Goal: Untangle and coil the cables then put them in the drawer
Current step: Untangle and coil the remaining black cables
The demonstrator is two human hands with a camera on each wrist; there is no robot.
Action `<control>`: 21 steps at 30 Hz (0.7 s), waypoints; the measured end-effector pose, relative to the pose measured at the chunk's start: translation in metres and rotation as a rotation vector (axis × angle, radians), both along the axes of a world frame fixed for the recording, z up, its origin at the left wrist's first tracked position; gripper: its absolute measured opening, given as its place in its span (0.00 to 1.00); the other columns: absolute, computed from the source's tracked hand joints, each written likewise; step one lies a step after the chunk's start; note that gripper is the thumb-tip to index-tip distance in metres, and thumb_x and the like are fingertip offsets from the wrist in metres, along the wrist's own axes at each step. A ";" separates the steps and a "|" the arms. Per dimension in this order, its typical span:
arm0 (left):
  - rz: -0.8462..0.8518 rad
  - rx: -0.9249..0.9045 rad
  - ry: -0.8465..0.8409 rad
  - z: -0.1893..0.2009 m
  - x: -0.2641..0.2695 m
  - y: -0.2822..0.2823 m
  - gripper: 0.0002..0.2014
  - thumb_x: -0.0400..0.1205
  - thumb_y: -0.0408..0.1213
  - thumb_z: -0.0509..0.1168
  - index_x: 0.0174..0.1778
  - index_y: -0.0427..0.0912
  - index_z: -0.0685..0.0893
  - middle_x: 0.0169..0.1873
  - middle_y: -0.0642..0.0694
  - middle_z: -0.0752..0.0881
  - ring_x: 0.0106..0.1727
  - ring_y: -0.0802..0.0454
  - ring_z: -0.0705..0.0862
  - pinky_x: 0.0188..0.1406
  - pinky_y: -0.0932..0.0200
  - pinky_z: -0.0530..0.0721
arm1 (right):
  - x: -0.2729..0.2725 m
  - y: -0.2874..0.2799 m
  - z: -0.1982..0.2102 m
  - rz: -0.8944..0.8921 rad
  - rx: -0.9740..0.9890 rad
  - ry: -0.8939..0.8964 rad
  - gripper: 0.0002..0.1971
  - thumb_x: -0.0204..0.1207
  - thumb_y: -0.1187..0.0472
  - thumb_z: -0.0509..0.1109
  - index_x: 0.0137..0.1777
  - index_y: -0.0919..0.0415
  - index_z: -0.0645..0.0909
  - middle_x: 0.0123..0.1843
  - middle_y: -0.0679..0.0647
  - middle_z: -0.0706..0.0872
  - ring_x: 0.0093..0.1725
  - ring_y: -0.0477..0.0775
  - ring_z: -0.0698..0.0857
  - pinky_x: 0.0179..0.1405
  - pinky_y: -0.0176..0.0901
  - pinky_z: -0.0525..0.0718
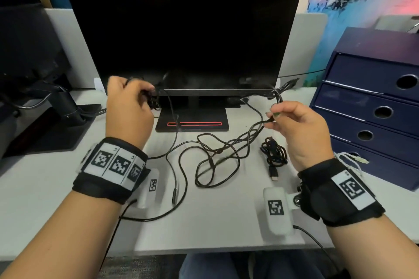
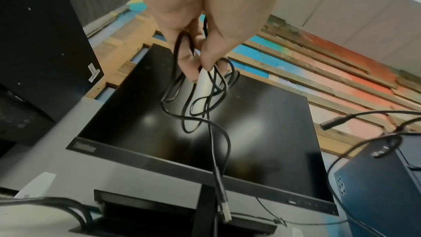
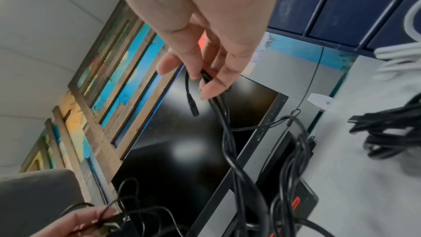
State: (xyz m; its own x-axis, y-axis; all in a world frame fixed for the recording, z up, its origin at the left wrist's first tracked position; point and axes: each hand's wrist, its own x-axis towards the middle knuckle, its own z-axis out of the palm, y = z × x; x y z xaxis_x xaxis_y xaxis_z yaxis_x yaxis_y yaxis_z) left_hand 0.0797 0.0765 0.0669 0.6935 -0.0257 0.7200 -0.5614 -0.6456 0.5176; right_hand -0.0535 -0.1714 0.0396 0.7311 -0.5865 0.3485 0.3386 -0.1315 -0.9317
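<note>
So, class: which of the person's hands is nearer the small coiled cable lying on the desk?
Right. The right hand hovers just above and beside the coiled cable; the left hand is across the desk by the monitor's left corner.

White desk (image 1: 226,222): tangled cables (image 1: 217,154), monitor (image 1: 181,29).

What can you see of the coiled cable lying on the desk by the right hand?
The coiled cable is thin, black, with a bluish sheen, wound into a small tight bundle. One end sticks out toward the desk's near edge and ends in a dark plug with a metal tip. It lies flat on the white desk, between the loose tangle and the right hand, apart from both. Neither hand touches it. No tie is visible.
</note>
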 end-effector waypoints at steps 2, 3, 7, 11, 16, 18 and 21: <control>0.008 -0.023 -0.017 0.009 -0.001 0.004 0.13 0.81 0.24 0.60 0.56 0.40 0.84 0.59 0.40 0.75 0.51 0.59 0.73 0.50 0.85 0.64 | -0.003 0.002 0.005 0.008 -0.035 -0.015 0.17 0.77 0.80 0.61 0.40 0.59 0.85 0.42 0.54 0.87 0.40 0.50 0.90 0.57 0.55 0.86; 0.004 -0.026 -0.022 0.012 -0.001 0.005 0.13 0.81 0.25 0.60 0.57 0.41 0.84 0.57 0.42 0.74 0.50 0.59 0.73 0.48 0.85 0.65 | -0.004 0.004 0.007 0.015 -0.055 -0.024 0.17 0.76 0.79 0.62 0.40 0.58 0.85 0.42 0.53 0.87 0.43 0.53 0.90 0.57 0.53 0.86; -0.044 -0.106 -0.068 0.025 -0.006 0.008 0.11 0.80 0.26 0.60 0.54 0.41 0.82 0.51 0.51 0.70 0.40 0.63 0.75 0.44 0.86 0.68 | -0.007 0.010 0.012 0.026 -0.147 -0.053 0.22 0.75 0.78 0.65 0.36 0.48 0.87 0.44 0.50 0.86 0.51 0.61 0.88 0.54 0.46 0.86; -0.075 -0.185 -0.082 0.037 -0.015 0.009 0.10 0.79 0.27 0.60 0.53 0.40 0.82 0.45 0.61 0.70 0.38 0.74 0.77 0.43 0.84 0.72 | -0.001 0.017 0.010 0.106 -0.136 0.051 0.17 0.78 0.78 0.63 0.44 0.56 0.85 0.45 0.56 0.85 0.47 0.55 0.86 0.47 0.39 0.88; -0.105 -0.228 -0.120 0.048 -0.030 0.008 0.09 0.76 0.30 0.63 0.51 0.42 0.83 0.43 0.57 0.74 0.39 0.73 0.76 0.44 0.82 0.72 | 0.011 0.032 -0.002 0.192 -0.096 0.140 0.15 0.78 0.76 0.64 0.44 0.56 0.87 0.51 0.65 0.85 0.49 0.60 0.88 0.51 0.40 0.87; -0.129 -0.252 -0.140 0.051 -0.035 0.007 0.09 0.75 0.31 0.63 0.48 0.47 0.82 0.42 0.51 0.77 0.40 0.77 0.75 0.44 0.76 0.77 | 0.017 0.038 -0.005 0.254 -0.047 0.161 0.16 0.78 0.77 0.64 0.44 0.56 0.87 0.50 0.67 0.85 0.47 0.57 0.89 0.54 0.46 0.87; -0.182 -0.360 -0.118 0.058 -0.044 0.007 0.11 0.73 0.36 0.65 0.42 0.60 0.78 0.40 0.47 0.80 0.38 0.65 0.83 0.42 0.49 0.88 | 0.026 0.047 -0.004 0.325 -0.016 0.173 0.17 0.77 0.79 0.62 0.42 0.59 0.86 0.44 0.63 0.86 0.44 0.55 0.89 0.54 0.47 0.88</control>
State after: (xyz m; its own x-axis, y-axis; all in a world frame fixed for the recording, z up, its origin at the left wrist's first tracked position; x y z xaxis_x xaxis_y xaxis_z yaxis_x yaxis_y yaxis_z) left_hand 0.0356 0.0838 0.1246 0.6127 0.1275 0.7799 -0.7189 -0.3199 0.6171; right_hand -0.0274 -0.1240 0.0356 0.9274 -0.3092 0.2104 0.2026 -0.0577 -0.9776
